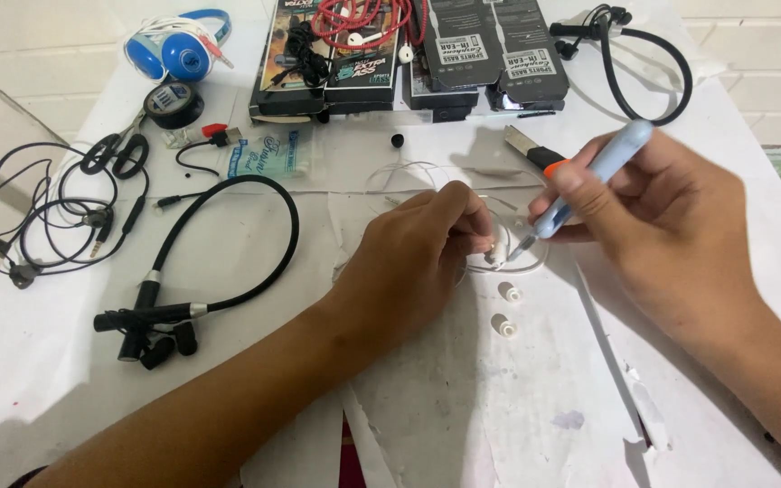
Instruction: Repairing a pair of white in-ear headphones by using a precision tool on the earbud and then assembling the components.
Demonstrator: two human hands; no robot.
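Fingers of the left hand grip a small white earbud piece; the right hand grips a smooth pale-blue pen-shaped tool. Two round white caps lie just below on the paper-covered bench.

The scene is taken up almost wholly by a desk covered with white paper, which is smudged and is torn along its near edge. Behind the desk, a pale wall of large tiles is seen at the upper left, and the same tiling is seen at the upper right. Even, soft light is cast over the desk, and only faint shadows are thrown on the paper.
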